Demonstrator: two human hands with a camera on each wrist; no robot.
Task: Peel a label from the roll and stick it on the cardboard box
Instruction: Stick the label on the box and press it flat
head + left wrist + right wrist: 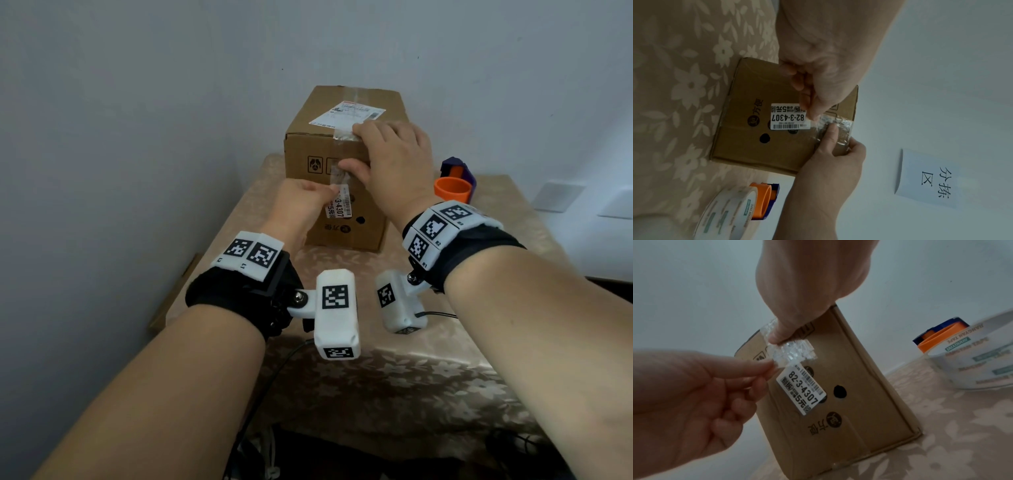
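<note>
A brown cardboard box (308,137) stands on the table, with a white printed label (340,205) stuck on its front face. A crinkled clear tape strip (791,352) runs from the box's top edge down the front. My left hand (327,192) pinches the strip's loose lower end (813,116) just above the white label (789,116). My right hand (376,154) lies over the box's top front edge. Its fingers rest on the top and its thumb (781,334) presses the strip against the front face.
A white tape roll (727,211) and an orange and purple dispenser (452,192) sit on the flowered tablecloth (445,359) to the right of the box. Walls stand close behind and to the left. A paper sign (929,180) hangs on the wall.
</note>
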